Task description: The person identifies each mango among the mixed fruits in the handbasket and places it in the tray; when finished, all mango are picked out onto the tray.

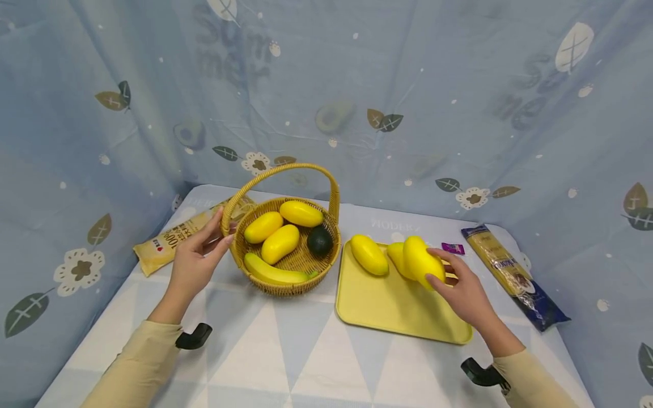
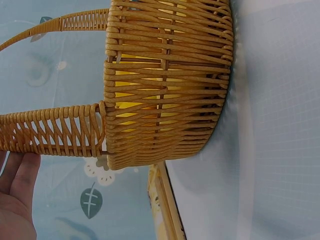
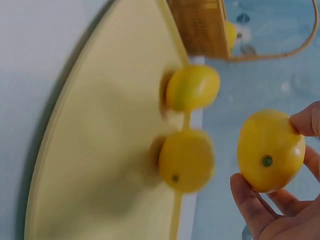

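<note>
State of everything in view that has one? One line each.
Left hand: grips handle
Right hand: grips mango
Yellow tray: flat, two yellow fruits on it
Mango: lifted off tray
Wicker basket: upright, five fruits inside
Yellow bag: lying, partly hidden
Purple packet: lying
Blue-gold pack: lying; sealed or not, unclear

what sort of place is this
Probably a small staged tabletop setup: printed blue curtains hang behind and beside a table set with a wicker basket and a yellow tray.

Beige sleeves (image 1: 134,365), L & R; blk curved wrist brackets (image 1: 194,337), 1 ea. side.
</note>
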A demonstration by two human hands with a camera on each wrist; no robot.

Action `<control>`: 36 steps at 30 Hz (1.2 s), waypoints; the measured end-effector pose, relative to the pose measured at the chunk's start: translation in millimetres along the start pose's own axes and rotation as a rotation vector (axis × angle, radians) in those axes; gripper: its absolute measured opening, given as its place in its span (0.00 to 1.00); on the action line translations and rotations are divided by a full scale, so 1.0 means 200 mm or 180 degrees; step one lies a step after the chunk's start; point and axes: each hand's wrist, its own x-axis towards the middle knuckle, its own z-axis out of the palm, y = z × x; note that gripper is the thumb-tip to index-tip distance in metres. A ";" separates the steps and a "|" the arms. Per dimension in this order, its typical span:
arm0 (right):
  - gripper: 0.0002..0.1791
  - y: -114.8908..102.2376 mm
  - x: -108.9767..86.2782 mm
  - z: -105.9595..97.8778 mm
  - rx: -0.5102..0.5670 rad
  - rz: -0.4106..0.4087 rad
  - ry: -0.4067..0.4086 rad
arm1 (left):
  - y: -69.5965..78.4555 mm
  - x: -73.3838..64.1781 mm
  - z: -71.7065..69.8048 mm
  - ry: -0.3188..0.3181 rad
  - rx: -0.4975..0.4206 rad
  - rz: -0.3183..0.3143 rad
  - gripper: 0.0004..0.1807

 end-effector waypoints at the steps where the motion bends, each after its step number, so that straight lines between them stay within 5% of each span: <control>1: 0.31 0.03 0.00 -0.02 -0.0049 0.0031 0.0046 | 0.00 0.00 0.00 -0.0004 0.0004 0.0000 0.38; 8: 0.33 0.23 0.02 -0.09 -0.0186 0.0268 0.0222 | -0.02 0.00 0.00 -0.0034 0.0001 0.0045 0.39; 18: 0.34 0.40 0.06 -0.06 -0.0409 0.0660 0.0044 | -0.03 0.00 0.00 -0.0034 -0.0002 0.0069 0.37; 28: 0.37 0.42 0.09 -0.05 -0.0575 0.0773 -0.0208 | -0.02 0.00 -0.01 -0.0034 -0.0082 0.0085 0.38; 36: 0.37 0.41 0.07 -0.04 -0.0596 0.0861 -0.0166 | 0.00 0.00 0.00 0.0002 -0.0051 0.0051 0.37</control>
